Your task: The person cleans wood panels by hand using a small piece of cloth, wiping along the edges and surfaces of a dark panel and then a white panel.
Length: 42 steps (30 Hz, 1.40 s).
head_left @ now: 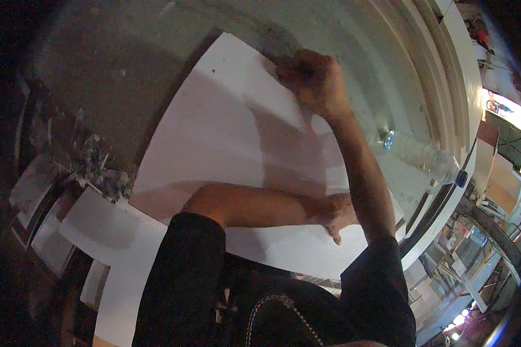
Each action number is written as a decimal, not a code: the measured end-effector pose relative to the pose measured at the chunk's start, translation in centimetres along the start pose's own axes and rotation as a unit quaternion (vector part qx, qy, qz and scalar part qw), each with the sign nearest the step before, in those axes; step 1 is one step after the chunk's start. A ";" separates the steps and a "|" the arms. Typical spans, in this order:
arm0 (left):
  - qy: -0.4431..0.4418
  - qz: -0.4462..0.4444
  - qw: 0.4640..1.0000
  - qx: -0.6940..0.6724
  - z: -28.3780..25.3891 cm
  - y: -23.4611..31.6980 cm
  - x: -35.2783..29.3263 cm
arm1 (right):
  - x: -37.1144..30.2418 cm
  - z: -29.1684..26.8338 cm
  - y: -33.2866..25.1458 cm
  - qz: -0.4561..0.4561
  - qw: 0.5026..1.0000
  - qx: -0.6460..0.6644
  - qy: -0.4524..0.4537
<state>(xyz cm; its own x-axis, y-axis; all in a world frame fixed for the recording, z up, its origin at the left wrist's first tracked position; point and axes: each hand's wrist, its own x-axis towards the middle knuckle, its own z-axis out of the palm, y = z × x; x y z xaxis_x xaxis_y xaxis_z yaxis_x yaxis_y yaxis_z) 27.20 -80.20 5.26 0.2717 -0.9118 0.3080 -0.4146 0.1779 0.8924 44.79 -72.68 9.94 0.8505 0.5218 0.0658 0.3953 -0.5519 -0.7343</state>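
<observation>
A large white sheet or board [214,133] lies in front of me on a grey-green surface. My left arm reaches across it to the right. My left hand [337,217] rests flat on the near right part of the sheet, thumb spread; my right forearm hides some of its fingers. Further off, my right hand [315,81] is closed in a fist at the far right edge of the sheet. What it grips, if anything, is lost in shadow. Both arms cast shadows over the sheet.
A clear plastic bottle [425,157] with a dark cap lies on its side at the right, near a pale raised rim [466,87]. Scraps and debris [101,168] gather at the left beside white panels [101,222]. Boards and clutter stand beyond the rim.
</observation>
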 end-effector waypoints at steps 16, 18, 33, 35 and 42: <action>0.011 -0.010 0.981 0.192 0.2 0.5 -0.1 | -1.4 0.3 1.3 0.166 0.982 0.047 -0.083; 0.057 0.005 0.978 0.199 1.7 -0.5 0.0 | 0.4 1.0 1.2 0.110 0.988 -0.002 -0.104; -0.016 -0.007 0.988 0.156 0.8 -0.2 0.8 | 4.9 2.7 0.6 0.028 0.995 0.046 -0.079; -0.008 -0.021 0.983 0.183 0.8 -0.1 0.1 | 1.2 1.0 0.3 0.104 0.984 0.081 -0.116; -0.040 -0.012 0.989 0.142 1.8 -0.5 1.3 | 3.8 1.5 -0.1 -0.006 0.994 -0.070 -0.089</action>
<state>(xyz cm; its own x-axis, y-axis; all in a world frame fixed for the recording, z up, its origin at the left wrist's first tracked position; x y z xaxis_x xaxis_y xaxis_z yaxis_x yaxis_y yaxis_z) 26.17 -82.17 4.62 0.2198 -0.9425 0.2517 -0.6390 0.0558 0.7672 47.48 -69.65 9.28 0.7756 0.6288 -0.0547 0.4610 -0.6235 -0.6314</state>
